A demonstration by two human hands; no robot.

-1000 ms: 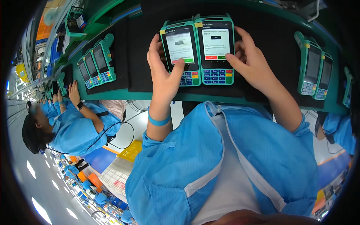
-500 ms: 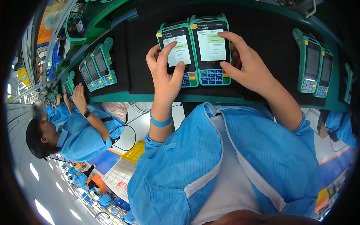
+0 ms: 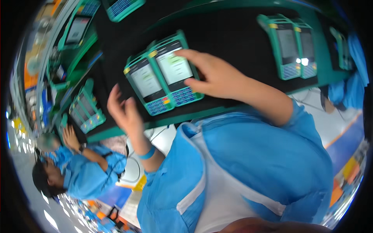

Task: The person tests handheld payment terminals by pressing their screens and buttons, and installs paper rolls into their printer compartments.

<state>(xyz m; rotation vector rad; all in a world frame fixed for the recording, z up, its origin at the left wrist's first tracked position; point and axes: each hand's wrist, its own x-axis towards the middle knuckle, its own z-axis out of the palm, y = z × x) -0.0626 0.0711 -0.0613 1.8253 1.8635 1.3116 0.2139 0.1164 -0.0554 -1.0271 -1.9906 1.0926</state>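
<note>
Two handheld payment terminals in green frames stand side by side, both with lit screens and blue keypads. My right hand (image 3: pixel 217 75) reaches over the right terminal (image 3: pixel 173 66); its index finger lies at the screen and its thumb at the frame's right edge, fingers apart. The other fingers are hidden under the hand. Left of the left terminal (image 3: pixel 147 82), my left hand (image 3: pixel 125 110) is off it, fingers apart, holding nothing and blurred by motion. A blue band (image 3: pixel 147 152) circles my left wrist.
More green-framed terminals (image 3: pixel 289 48) stand to the right and another group (image 3: pixel 86 110) to the left, on a black mat (image 3: pixel 229 35). Further units lie at the upper left. At left sits a co-worker in blue (image 3: pixel 83 171), a hand near the table edge.
My left hand has come off the left terminal's screen. My right hand stays at the right terminal. The whole view has tilted and shifted, so the terminals appear further left and slanted.
</note>
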